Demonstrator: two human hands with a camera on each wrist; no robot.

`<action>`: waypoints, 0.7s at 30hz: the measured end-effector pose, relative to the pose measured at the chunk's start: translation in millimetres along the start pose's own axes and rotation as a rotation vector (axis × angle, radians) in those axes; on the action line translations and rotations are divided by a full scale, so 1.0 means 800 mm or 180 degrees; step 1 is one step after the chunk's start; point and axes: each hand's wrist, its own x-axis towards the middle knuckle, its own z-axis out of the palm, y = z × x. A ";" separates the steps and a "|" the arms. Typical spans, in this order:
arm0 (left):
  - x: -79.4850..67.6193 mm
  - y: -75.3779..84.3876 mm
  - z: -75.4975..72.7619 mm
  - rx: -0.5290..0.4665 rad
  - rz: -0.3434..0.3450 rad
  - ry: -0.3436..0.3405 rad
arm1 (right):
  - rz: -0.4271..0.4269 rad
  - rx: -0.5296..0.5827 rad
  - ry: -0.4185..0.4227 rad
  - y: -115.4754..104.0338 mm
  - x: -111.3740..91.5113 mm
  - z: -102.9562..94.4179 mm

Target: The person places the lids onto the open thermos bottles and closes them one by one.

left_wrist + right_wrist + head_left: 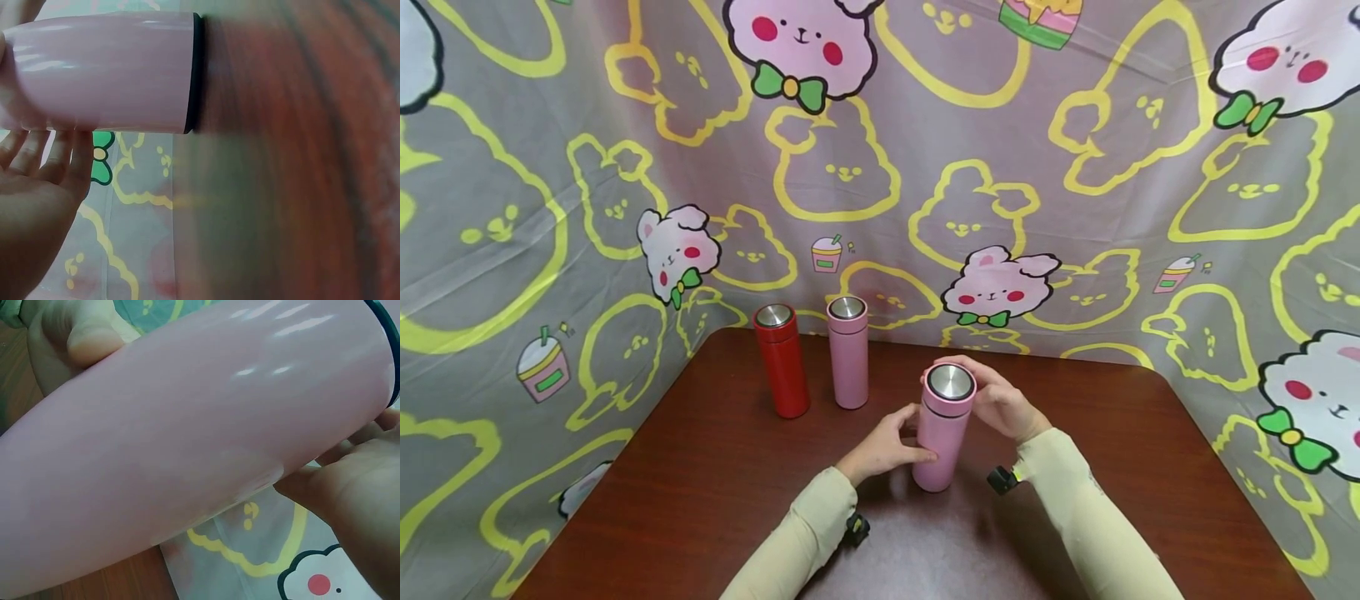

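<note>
A pink thermos bottle (pixel 942 437) with a silver-topped lid (pixel 951 382) stands nearly upright near the middle of the table, between both hands. My left hand (pixel 886 443) grips its body from the left, thumb across the front. In the left wrist view the pink bottle (pixel 119 75) shows its dark base ring, with the hand's fingers (pixel 59 156) along its side. From the right, my right hand (pixel 996 402) holds the top, its fingers reaching behind the lid. The right wrist view has this hand (pixel 356 481) close by the dark ring under the lid.
Two more bottles stand farther back on the left: a red thermos (pixel 785 371) and a second pink thermos (pixel 849 358). The brown wooden table (pixel 700 483) ends against a grey patterned cloth (pixel 917 150) at the back and sides.
</note>
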 end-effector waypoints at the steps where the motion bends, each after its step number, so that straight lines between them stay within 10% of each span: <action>1: 0.000 0.000 0.000 -0.0003 -0.0004 -0.0002 | 0.0005 -0.0028 0.0056 0.000 -0.001 0.001; 21: 0.014 -0.046 0.002 0.0227 0.0125 0.0080 | 0.0433 -0.1236 0.1205 -0.007 -0.023 0.017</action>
